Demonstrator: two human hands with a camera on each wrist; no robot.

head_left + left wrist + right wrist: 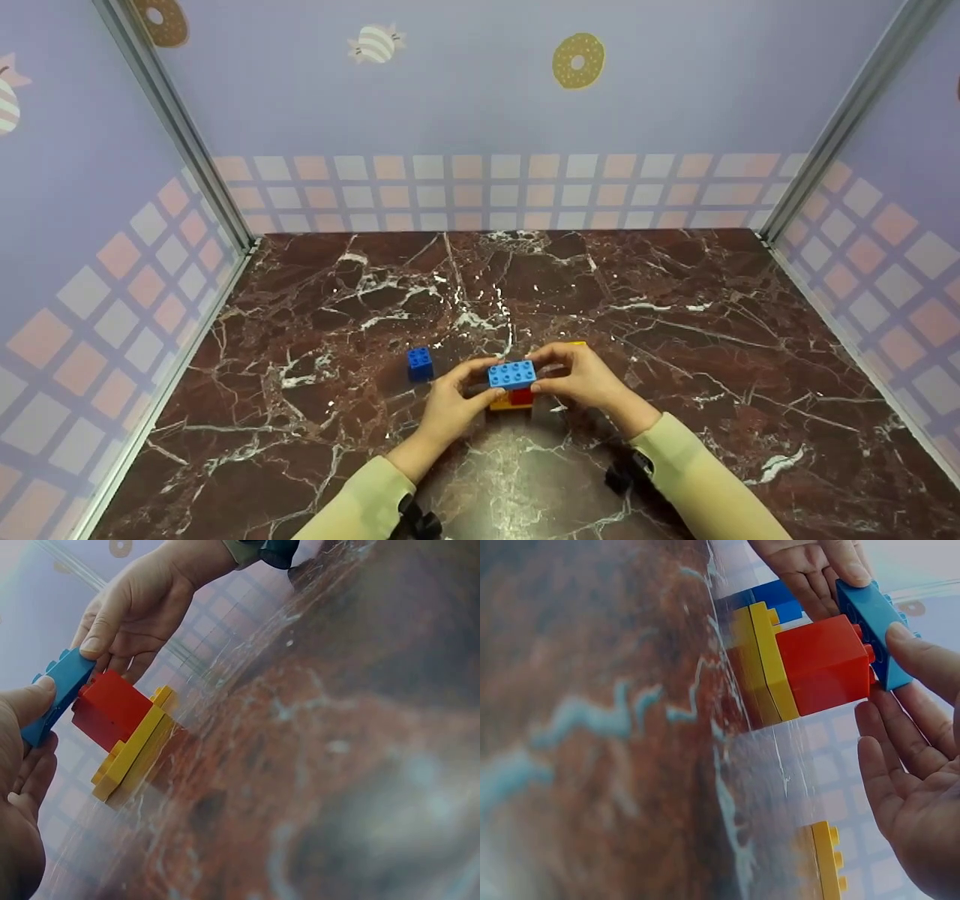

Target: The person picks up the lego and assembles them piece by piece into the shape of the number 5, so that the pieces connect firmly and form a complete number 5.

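A light blue brick with two rows of studs is pinched at its ends by both hands. My left hand grips the left end and my right hand the right end, thumbs on the near side. Directly below it a red brick stands on a flat yellow brick, which rests on the table. In the right wrist view the light blue brick is slightly tilted, right at the studs of the red brick.
A dark blue brick stands on the marbled table left of the hands. Another yellow brick lies to the right, mostly hidden behind the right hand in the head view. Patterned walls enclose the back and sides.
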